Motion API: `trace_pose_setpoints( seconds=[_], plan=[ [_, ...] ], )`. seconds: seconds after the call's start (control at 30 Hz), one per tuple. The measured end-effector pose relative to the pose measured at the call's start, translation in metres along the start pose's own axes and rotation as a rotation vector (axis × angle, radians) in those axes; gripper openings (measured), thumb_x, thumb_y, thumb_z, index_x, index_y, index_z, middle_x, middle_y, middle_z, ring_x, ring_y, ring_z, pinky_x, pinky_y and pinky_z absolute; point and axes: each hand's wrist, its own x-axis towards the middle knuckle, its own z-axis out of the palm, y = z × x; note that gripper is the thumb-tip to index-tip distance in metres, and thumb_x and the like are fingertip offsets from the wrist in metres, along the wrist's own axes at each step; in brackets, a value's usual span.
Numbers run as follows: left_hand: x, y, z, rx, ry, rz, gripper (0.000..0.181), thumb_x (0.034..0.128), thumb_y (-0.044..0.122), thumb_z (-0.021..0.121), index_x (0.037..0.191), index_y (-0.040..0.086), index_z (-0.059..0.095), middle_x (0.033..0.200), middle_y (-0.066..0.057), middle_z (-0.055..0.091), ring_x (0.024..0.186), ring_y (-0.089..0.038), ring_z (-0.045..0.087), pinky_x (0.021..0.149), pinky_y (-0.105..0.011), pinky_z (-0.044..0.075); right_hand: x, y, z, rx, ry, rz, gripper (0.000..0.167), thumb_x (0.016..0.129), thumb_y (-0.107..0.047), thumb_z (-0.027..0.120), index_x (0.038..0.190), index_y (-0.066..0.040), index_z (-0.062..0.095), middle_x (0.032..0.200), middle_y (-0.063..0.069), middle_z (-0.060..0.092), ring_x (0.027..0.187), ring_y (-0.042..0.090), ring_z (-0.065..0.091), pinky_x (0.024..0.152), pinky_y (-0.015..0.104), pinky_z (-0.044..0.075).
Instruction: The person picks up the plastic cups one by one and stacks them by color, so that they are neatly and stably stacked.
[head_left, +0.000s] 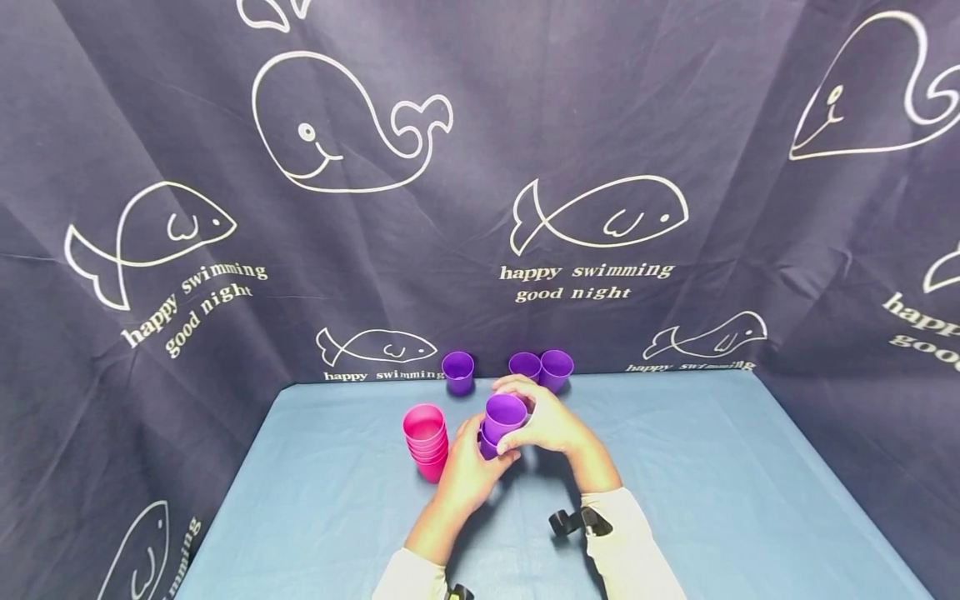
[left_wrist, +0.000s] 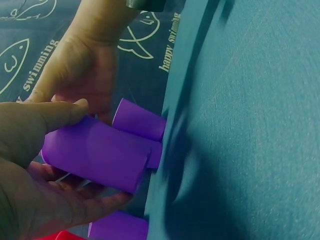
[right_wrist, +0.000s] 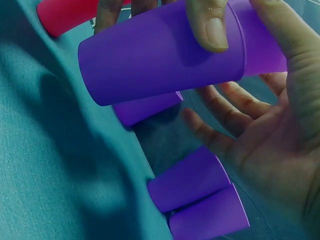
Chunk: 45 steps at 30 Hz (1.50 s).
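Observation:
Above the table, two purple cups are held together, the upper cup (head_left: 504, 417) set into the lower cup (head_left: 487, 448). My left hand (head_left: 468, 471) grips the lower one, its thumb lying across the wall in the left wrist view. Around the upper cup curves my right hand (head_left: 551, 421), thumb in front and fingers behind. The right wrist view shows the lower cup (right_wrist: 150, 60) tilted, with the upper cup (right_wrist: 262, 47) partly inside its mouth.
Left of my hands stands a stack of pink cups (head_left: 426, 442) on the blue table (head_left: 337, 517). Along the back edge are a lone purple cup (head_left: 458, 373) and two side by side, one (head_left: 525, 365) touching the other (head_left: 557, 369). A dark printed curtain (head_left: 465, 275) hangs behind.

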Motion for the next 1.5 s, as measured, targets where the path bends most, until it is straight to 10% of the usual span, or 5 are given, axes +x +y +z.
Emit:
trace_pose_setpoints(
  seconds=[0.37, 0.87, 1.23, 1.5],
  plan=[
    [-0.0007, 0.0003, -0.0023, -0.006, 0.007, -0.003, 0.068, 0.0826, 0.032, 0.090, 0.138, 0.007, 0.061, 0.130, -0.013, 0.067, 0.124, -0.029, 0.064, 0.110, -0.052, 0.051, -0.0016, 0.0044, -0.0006, -0.054, -0.100, -0.001, 0.076, 0.063, -0.014, 0.102, 0.132, -0.008, 0.071, 0.141, 0.020, 0.065, 0.136, 0.038, 0.057, 0.114, 0.023, 0.045],
    [-0.0011, -0.0009, -0.0007, -0.023, 0.002, 0.020, 0.067, 0.0832, 0.015, 0.087, 0.142, 0.003, 0.057, 0.135, -0.016, 0.065, 0.130, -0.032, 0.062, 0.113, -0.054, 0.048, -0.0038, 0.0044, -0.0033, -0.075, -0.195, 0.060, 0.084, 0.069, -0.016, 0.099, 0.145, -0.011, 0.065, 0.151, 0.016, 0.060, 0.143, 0.035, 0.055, 0.114, 0.022, 0.046],
    [0.0002, -0.0017, 0.0016, -0.035, 0.021, 0.037, 0.071, 0.0822, 0.020, 0.089, 0.143, 0.006, 0.056, 0.137, -0.015, 0.066, 0.130, -0.030, 0.062, 0.112, -0.053, 0.050, -0.0055, 0.0017, -0.0058, 0.005, -0.226, 0.064, 0.073, 0.080, -0.018, 0.092, 0.146, -0.005, 0.062, 0.150, 0.021, 0.060, 0.134, 0.000, 0.058, 0.105, 0.029, 0.055],
    [0.0001, -0.0021, 0.0014, -0.074, 0.004, 0.025, 0.070, 0.0796, 0.020, 0.093, 0.141, 0.016, 0.059, 0.135, -0.007, 0.067, 0.127, -0.024, 0.063, 0.110, -0.049, 0.051, -0.0067, -0.0027, -0.0067, 0.060, -0.153, 0.115, 0.046, 0.102, -0.022, 0.065, 0.144, -0.002, 0.063, 0.149, 0.023, 0.061, 0.137, 0.014, 0.060, 0.111, 0.025, 0.048]
  ],
)
